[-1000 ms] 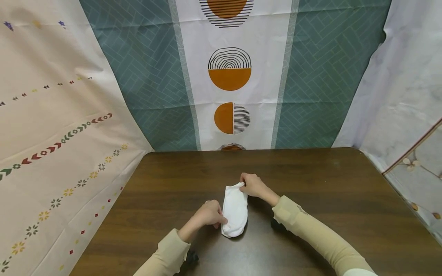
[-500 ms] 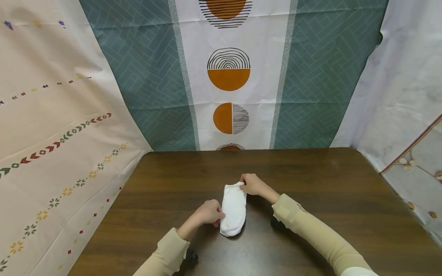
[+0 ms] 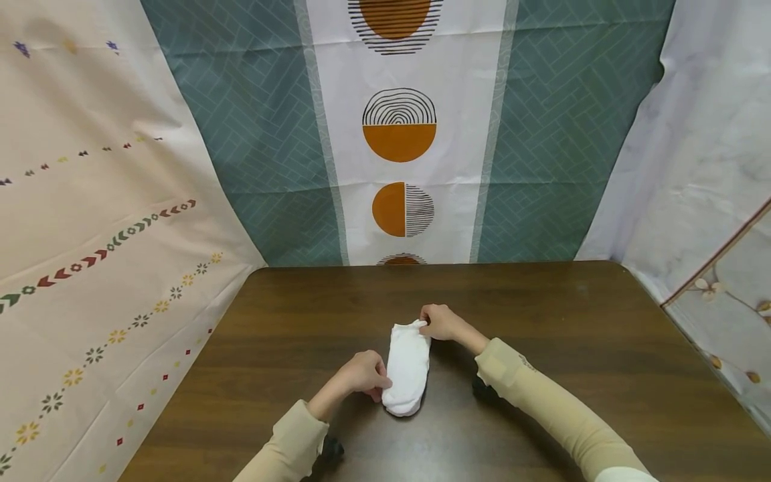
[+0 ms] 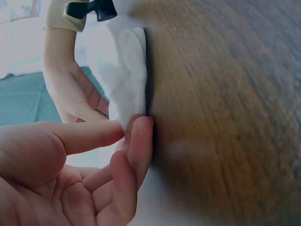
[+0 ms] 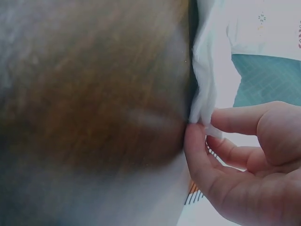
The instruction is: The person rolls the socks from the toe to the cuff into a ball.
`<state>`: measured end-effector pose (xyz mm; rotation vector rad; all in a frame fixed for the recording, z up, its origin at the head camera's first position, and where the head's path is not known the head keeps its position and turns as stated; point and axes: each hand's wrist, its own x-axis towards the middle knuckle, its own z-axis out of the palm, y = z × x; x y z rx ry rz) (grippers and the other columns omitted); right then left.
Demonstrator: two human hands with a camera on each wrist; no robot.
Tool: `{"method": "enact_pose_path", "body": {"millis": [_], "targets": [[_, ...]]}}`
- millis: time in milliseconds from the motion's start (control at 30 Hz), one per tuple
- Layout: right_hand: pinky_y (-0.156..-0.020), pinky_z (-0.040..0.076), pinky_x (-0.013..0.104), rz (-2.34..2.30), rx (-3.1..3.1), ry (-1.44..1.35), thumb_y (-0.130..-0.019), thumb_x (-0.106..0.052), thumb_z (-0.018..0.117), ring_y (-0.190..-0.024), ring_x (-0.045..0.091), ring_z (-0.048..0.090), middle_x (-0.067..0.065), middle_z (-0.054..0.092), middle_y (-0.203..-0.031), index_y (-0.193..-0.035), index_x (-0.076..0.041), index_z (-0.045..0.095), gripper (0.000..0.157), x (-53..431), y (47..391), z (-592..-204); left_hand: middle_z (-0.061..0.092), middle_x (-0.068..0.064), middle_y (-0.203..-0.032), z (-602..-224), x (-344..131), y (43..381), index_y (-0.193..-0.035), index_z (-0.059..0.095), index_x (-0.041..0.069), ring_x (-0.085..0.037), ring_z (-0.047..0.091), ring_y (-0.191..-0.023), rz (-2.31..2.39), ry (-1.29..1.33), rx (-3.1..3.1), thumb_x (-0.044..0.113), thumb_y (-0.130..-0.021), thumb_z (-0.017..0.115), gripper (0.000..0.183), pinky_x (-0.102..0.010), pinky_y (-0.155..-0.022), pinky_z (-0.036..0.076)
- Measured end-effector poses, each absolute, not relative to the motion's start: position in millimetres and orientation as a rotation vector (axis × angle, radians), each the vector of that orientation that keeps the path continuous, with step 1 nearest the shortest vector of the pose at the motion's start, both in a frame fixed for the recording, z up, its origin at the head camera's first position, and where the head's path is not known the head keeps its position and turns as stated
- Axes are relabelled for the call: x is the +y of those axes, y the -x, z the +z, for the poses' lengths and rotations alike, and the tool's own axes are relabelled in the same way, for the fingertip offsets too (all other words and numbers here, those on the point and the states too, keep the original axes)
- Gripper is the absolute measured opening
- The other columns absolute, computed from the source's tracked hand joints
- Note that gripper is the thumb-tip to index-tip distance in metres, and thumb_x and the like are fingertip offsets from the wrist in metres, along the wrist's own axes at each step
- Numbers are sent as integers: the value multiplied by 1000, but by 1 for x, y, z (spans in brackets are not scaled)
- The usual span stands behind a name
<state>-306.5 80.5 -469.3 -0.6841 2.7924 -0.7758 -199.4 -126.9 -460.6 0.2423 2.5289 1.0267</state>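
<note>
A white ankle sock lies lengthwise near the middle of the brown table, its rounded toe end towards me. My left hand pinches the sock's left edge near the toe between thumb and forefinger. At the far right corner, by the cuff, my right hand pinches the fabric. Seen from the left wrist, the sock shows layered, slightly puffy cloth close over the wood. In the right wrist view, thumb and forefinger meet at the sock's folded edge.
The dark wooden table has rounded far corners. Behind it hangs a green and white patterned cloth. A cream cloth drapes on the left, and a pale marbled one on the right.
The sock's toe end has shifted slightly to the left, and my left fingertips have drawn back a little to its edge. My right hand keeps its pinch at the far corner.
</note>
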Motion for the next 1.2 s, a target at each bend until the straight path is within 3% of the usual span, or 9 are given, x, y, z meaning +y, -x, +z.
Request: {"method": "enact_pose_path", "body": {"millis": [167,333,467,633,1200], "targets": [[-60,37,25,-787,2797,705,-83,-8,70,-66,14,45,3,53,-73,-84,-3,60,11,81,307,-471,61,-6,-61,-458,-127,200,-75,53,3,-16,62,-52,885,-329,2580,12,-71,84,33,-23,-51,40],[-60,38,24,-819,2797,720,-82,-6,70,-66,14,46,2,53,-72,-82,-4,59,11,81,305,-470,46,2,-70,-456,-126,203,-79,50,5,-11,43,-61,751,-555,2657,15,-64,89,43,-23,-56,33],[-60,38,24,-822,2799,707,-82,-6,69,-66,14,46,2,52,-72,-84,-3,59,11,81,303,-470,50,6,-66,-456,-124,207,-80,57,6,-4,44,-60,804,-769,2551,8,-70,84,29,-19,-57,37],[-60,38,25,-824,2793,706,-83,-6,68,-68,15,46,3,53,-75,-87,-3,58,11,80,302,-470,53,9,-66,-461,-120,207,-86,62,7,1,47,-58,784,-853,2419,9,-82,74,13,-16,-56,39],[-60,44,26,-964,2793,667,-87,-8,66,-67,16,51,9,60,-82,-100,0,59,17,82,296,-465,51,11,-66,-458,-114,202,-86,61,10,2,45,-59,717,-876,2433,12,-84,71,11,-15,-56,38]]}}
